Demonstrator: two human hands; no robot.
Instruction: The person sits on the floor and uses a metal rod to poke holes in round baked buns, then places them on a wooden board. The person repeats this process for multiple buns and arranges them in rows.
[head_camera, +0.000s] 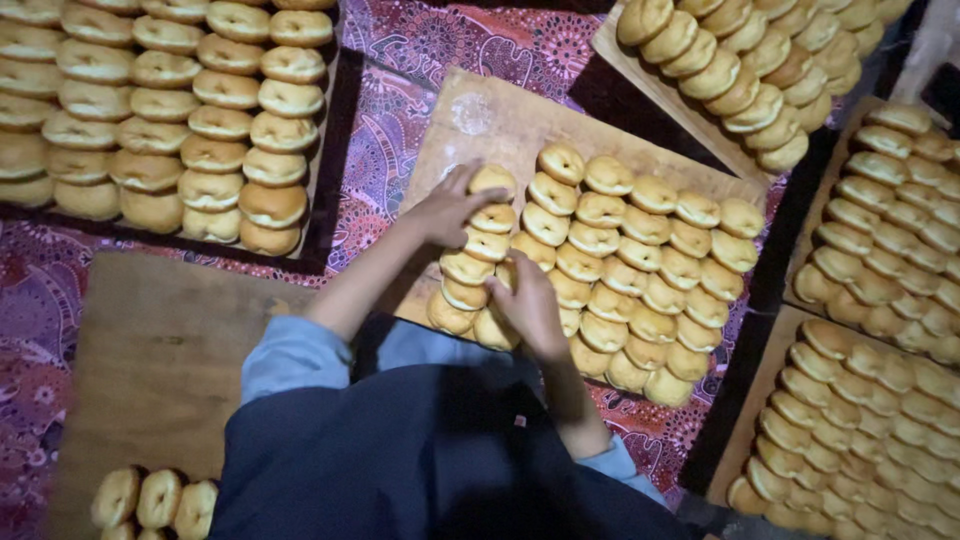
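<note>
Your landmark is the pale rectangular wooden board lying at a slant in front of you, loaded with rows of golden-brown ring-shaped doughnuts overlapping like shingles.

Your left hand rests at the near-left corner of that board's load, fingers spread fairly wide and curved against the outermost row of doughnuts; the fingertips touch the top doughnut of that row, but you cannot tell whether they grip it or only press on it. Your right hand sits just beside the same row, lower down, towards you, its fingers curled loosely around the edge of a doughnut at the near end; how tightly it holds is hidden by the back of the hand. Both forearms come out of light blue sleeves, and a dark apron covers your lap below the board.

Left of the board, past a strip of purple patterned cloth, stands another tray packed with doughnuts. Nearer you on that side lies a bare brown wooden board with a few doughnuts at its near edge. Right of the landmark board, three more loaded trays fill the floor.
</note>
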